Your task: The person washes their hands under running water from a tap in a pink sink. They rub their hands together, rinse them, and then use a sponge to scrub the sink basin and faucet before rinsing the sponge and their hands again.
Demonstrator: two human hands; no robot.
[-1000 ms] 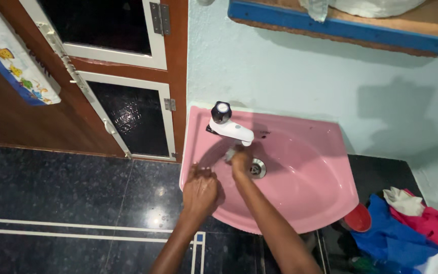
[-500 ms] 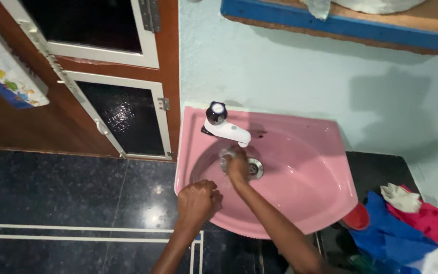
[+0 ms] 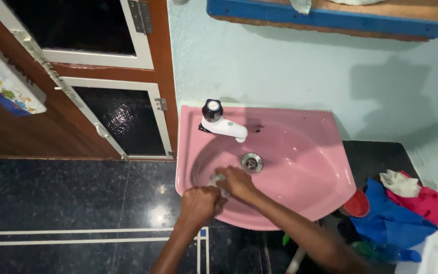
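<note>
Looking down through the head camera, I am seeing both hands working at the near left part of a pink sink (image 3: pixel 305 167). The right hand (image 3: pixel 236 181) is lying inside the bowl, just in front of the drain (image 3: pixel 251 162), with its fingers curled over a small pale scrubbing pad (image 3: pixel 217 179) and pressing it against the sink's inner wall. The pad is mostly hidden under the fingers, so I cannot tell its exact shape. The left hand (image 3: pixel 200 203) is sitting on the sink's front rim, just left of the right hand, closed into a loose fist; I cannot tell whether it is gripping anything.

At the back left corner of the sink, a white tap (image 3: pixel 224 126) with a black knob is pointing toward the drain. Left of the sink, a brown wooden door (image 3: pixel 117 76) with white-framed dark panes is standing against the dark tiled floor (image 3: pixel 67 198). Above the sink, a blue-edged wooden shelf (image 3: pixel 330 18) is hanging on the pale wall. Right of the sink, a heap of blue, red and white cloths (image 3: pixel 401 208) is lying on a dark counter (image 3: pixel 376 157), and a red bowl (image 3: pixel 357 204) is peeking out just under the sink's right edge.
</note>
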